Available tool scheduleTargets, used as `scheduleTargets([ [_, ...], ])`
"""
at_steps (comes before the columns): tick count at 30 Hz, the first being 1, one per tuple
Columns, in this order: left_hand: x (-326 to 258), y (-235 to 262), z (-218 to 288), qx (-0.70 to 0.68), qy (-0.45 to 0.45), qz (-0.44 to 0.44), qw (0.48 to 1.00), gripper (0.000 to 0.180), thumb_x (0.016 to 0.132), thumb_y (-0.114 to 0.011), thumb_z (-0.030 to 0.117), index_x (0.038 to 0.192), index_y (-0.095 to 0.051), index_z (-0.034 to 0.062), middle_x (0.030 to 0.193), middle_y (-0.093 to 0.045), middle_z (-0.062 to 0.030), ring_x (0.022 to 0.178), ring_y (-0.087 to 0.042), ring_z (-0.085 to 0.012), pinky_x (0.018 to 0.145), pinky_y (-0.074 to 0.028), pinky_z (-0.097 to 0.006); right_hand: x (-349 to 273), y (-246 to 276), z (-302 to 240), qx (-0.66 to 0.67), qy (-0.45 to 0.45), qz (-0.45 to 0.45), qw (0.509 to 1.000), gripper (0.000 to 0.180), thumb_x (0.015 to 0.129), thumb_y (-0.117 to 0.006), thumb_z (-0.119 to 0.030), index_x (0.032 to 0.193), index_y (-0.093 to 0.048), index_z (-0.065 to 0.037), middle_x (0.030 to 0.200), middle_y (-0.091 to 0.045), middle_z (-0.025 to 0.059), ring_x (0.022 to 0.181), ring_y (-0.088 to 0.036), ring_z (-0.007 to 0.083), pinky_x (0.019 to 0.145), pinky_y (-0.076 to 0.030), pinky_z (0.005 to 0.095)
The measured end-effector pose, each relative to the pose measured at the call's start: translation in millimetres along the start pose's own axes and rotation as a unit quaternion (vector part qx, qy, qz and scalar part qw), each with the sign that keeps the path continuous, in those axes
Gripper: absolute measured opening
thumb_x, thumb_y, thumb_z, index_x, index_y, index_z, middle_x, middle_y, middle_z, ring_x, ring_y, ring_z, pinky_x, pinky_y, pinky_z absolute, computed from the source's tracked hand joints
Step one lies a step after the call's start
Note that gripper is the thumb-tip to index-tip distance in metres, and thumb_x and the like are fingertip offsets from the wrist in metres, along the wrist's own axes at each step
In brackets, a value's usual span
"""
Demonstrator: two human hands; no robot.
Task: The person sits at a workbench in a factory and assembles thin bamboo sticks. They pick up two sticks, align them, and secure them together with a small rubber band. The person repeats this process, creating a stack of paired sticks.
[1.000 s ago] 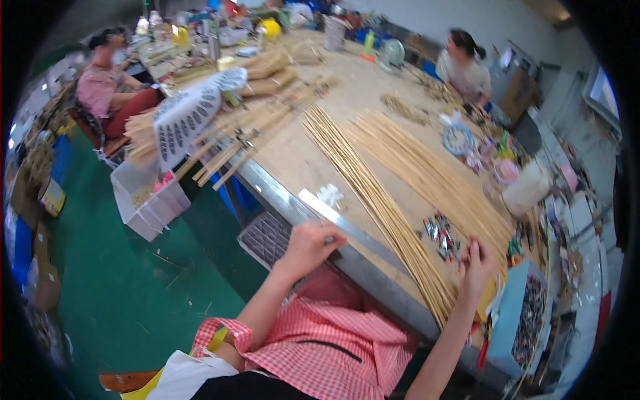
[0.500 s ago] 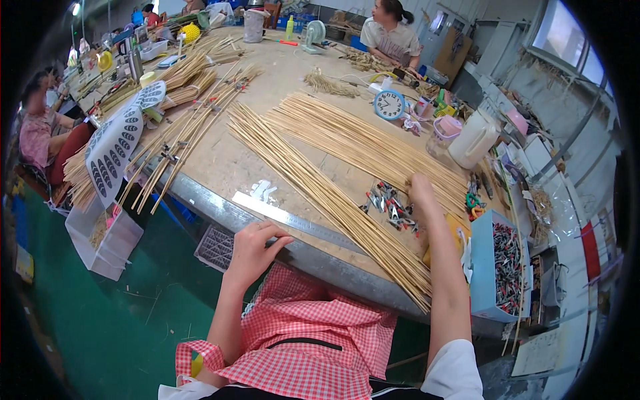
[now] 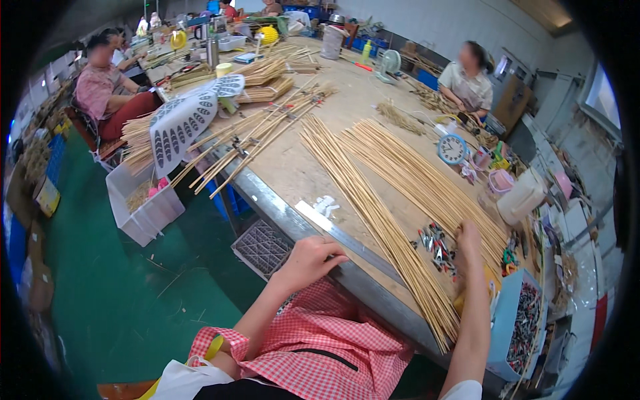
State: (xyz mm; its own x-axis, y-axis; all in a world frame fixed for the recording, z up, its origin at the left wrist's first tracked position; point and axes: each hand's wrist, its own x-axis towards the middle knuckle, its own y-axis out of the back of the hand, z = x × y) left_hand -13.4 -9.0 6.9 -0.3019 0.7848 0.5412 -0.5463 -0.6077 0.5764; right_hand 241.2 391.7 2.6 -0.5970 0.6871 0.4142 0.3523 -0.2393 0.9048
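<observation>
My left hand (image 3: 312, 261) hovers at the table's metal front edge, thumb and fingers slightly apart and nothing in it. My right hand (image 3: 469, 237) is reached over the table with its fingers closed, at the near side of a wide spread of thin bamboo sticks (image 3: 413, 177). Whatever its fingertips hold is hidden. Just left of that hand lies a pile of small metal clips (image 3: 437, 248) with red and black tips. A second, narrower bundle of sticks (image 3: 377, 213) runs diagonally between my hands to the front edge. A metal ruler (image 3: 347, 239) lies along that edge.
A blue box of clips (image 3: 512, 333) stands at the right, near scissors (image 3: 510, 259). Behind are a blue clock (image 3: 453, 149) and a white jug (image 3: 523, 197). Clamped sticks (image 3: 250, 143) and a patterned cloth (image 3: 187, 123) are at left. Co-workers sit around the table.
The view has swung left, so the table and both hands appear farther right and lower. My right hand stays by the sticks and clips; my left hand stays at the front edge.
</observation>
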Motion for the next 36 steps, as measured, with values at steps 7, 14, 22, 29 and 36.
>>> scheduleTargets([
  [7, 0.0, 0.5, -3.1, 0.001, 0.011, -0.009, 1.0, 0.012, 0.082, -0.069, 0.017, 0.084, -0.067, 0.0053, 0.081, -0.066, -0.0079, 0.074, -0.064, -0.0258, 0.066, -0.05, -0.035, 5.0, 57.3, -42.0, 0.003, 0.03, 0.087, 0.996, 0.009, 0.086, -0.058, -0.006, 0.088, -0.053, 0.001, 0.082, -0.058, 0.0212, 0.078, -0.056, 0.0398, 0.067, -0.043, 0.046],
  [14, 1.7, 1.8, -1.0, -0.106, 0.032, 0.033, 0.993, 0.012, 0.083, -0.068, 0.012, 0.091, -0.069, 0.0032, 0.087, -0.069, -0.0101, 0.079, -0.067, -0.0229, 0.071, -0.051, -0.03, -63.7, 133.1, -166.2, 0.153, 0.032, 0.12, 0.98, 0.007, 0.085, -0.059, -0.003, 0.089, -0.057, 0.002, 0.077, -0.06, 0.0166, 0.071, -0.059, 0.0323, 0.064, -0.045, 0.0396],
  [22, 7.1, 6.2, 3.0, -0.499, 0.192, 0.11, 0.838, 0.026, 0.092, -0.059, 0.011, 0.112, -0.061, -0.007, 0.1, -0.069, -0.0158, 0.092, -0.068, -0.0226, 0.081, -0.054, -0.031, -173.6, 113.1, -255.0, 0.481, -0.116, -0.106, 0.863, 0.006, 0.084, -0.06, -0.002, 0.085, -0.063, 0.003, 0.069, -0.061, 0.006, 0.063, -0.056, 0.0111, 0.059, -0.043, 0.0257],
  [29, -3.6, 8.6, -11.9, -0.562, 0.22, 0.144, 0.784, 0.025, 0.092, -0.061, 0.015, 0.106, -0.063, -0.006, 0.091, -0.07, -0.0179, 0.081, -0.071, -0.0245, 0.068, -0.06, -0.03, -186.0, 97.7, -270.3, 0.536, -0.142, -0.145, 0.819, 0.006, 0.086, -0.06, -0.002, 0.086, -0.063, 0.003, 0.071, -0.062, 0.003, 0.06, -0.051, 0.006, 0.054, -0.04, 0.021],
  [36, 0.6, 4.8, -15.5, -0.532, 0.244, 0.143, 0.798, 0.021, 0.091, -0.062, 0.012, 0.101, -0.064, -0.0065, 0.087, -0.07, -0.0172, 0.078, -0.071, -0.0242, 0.065, -0.06, -0.03, -191.3, 93.4, -272.4, 0.567, -0.171, -0.139, 0.794, 0.006, 0.088, -0.059, -0.001, 0.089, -0.064, 0.003, 0.075, -0.063, 0.0048, 0.06, -0.053, 0.008, 0.056, -0.042, 0.0218],
])
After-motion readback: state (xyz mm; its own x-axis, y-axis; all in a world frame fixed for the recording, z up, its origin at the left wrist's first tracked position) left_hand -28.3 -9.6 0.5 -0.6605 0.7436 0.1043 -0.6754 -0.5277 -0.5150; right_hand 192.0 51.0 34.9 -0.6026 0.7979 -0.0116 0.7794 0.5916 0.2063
